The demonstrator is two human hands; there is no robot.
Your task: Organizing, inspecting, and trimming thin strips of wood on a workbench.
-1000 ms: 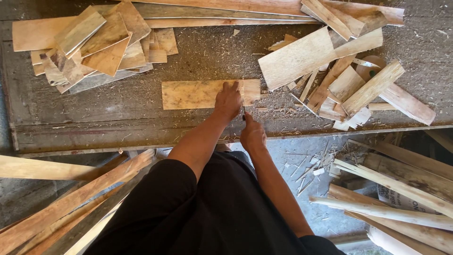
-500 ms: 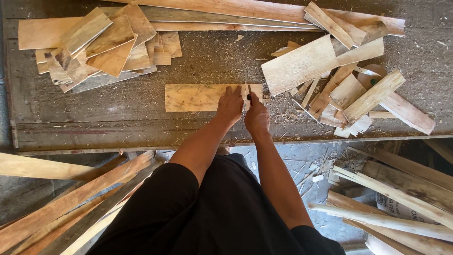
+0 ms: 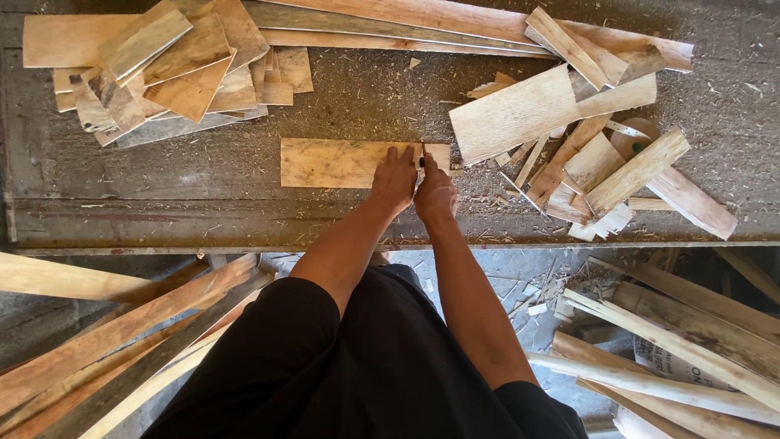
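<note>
**Marking a thin board near its right end**

The long, dusty grey desk carries everything: a heap of pale flat wood offcuts at far left, a wider tumble of light wooden scraps and strips at right, and long planks along the far edge. Between the two piles lies a flat rectangular pale-wood board, its long side running left to right.

The left hand rests flat on the board's right part, fingers spread and pressing it down. The right hand sits just beside it, touching, with fingers pinched narrow around a small dark slender tool, likely a pencil or marker, though it is too small to be sure. Its tip meets the board near the far edge.

The step in hand looks like marking or scoring a line across the board. Carrying that on calls for the board held steady and the tool drawn straight toward the near edge.
</note>
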